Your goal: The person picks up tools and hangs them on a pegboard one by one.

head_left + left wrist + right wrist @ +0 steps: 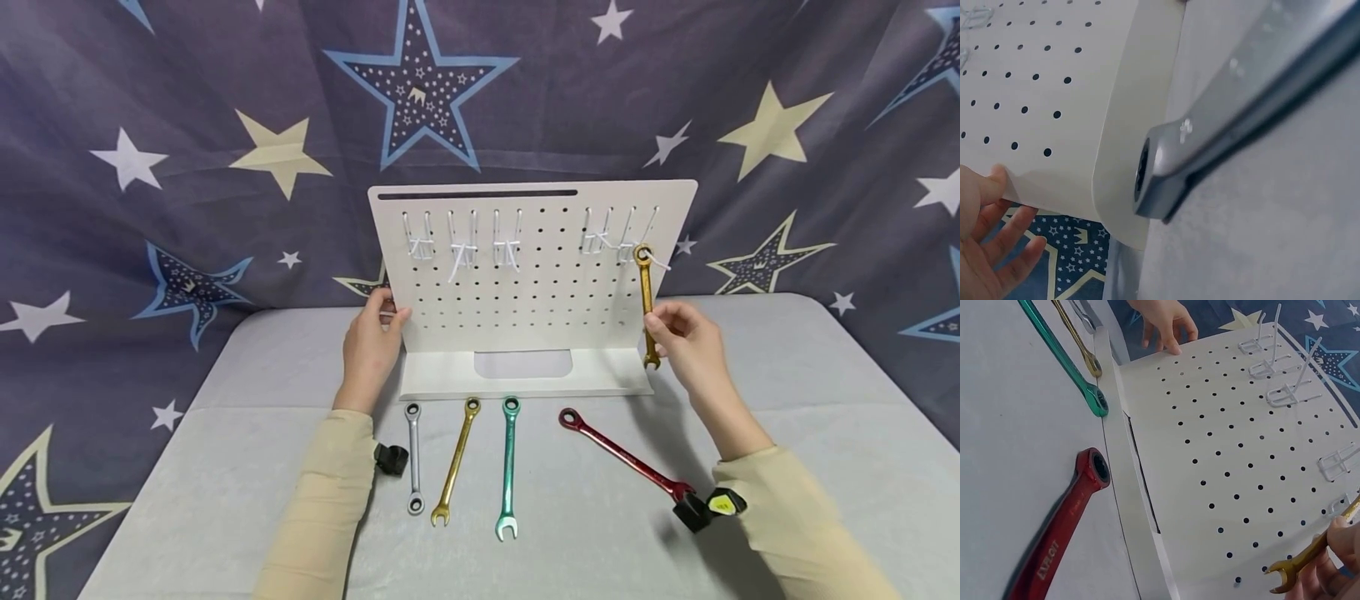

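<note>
Now the right hand (692, 340) pinches a gold wrench (647, 296), its ring around a hook (660, 262), while the left hand (371, 348) holds the board (450, 338) by its edge.

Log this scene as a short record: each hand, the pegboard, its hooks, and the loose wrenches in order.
Left hand: holds the pegboard by its left edge
Right hand: grips a dark gold wrench, ring end up at the rightmost hook
Pegboard: white, upright
Hooks: five, white
Loose wrenches, left to right: silver wrench; gold wrench; green wrench; red wrench, slanted
</note>
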`<state>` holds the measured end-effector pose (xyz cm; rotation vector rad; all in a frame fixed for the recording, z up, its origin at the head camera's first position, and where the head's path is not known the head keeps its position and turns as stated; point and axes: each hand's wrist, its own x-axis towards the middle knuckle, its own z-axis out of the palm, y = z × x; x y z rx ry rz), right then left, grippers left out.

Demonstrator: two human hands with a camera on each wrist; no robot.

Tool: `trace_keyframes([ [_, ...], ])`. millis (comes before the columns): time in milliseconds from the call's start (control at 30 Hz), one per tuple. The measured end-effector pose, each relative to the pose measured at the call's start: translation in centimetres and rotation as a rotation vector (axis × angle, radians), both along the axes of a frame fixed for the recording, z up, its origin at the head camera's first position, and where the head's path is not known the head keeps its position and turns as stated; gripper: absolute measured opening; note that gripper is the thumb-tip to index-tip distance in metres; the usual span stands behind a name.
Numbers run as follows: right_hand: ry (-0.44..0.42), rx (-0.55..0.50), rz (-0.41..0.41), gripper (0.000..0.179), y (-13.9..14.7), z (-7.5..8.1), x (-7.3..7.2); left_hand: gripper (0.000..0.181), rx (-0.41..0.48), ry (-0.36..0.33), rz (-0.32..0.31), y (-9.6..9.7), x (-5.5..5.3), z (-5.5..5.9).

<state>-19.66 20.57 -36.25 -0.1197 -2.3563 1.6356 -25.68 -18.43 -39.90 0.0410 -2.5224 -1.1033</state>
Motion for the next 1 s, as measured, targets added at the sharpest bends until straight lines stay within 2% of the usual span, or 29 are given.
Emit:
trace_keyframes([
  [267,-0.007,-0.03,-0.02,0.019,-0.4,-0.3,-1.1,0.033,-0.006,-0.004,0.003,0.1,0.1,0.0],
  [600,-0.098,-0.111,-0.056,0.009,-1.3,-0.4,-2.1,0.031,-0.015,0.005,0.002,0.1,0.1,0.0],
  [900,-0.107,-0.047,-0.006,0.025,-1.6,-0.8,-2.8,0.031,-0.01,-0.02,0.008,0.0,0.2,-0.1],
  [1000,-0.098,-0.02,0.002,0.028,-1.5,-0.6,-3.0,0.031,-0.012,-0.008,0.006,0.1,0.1,0.0],
])
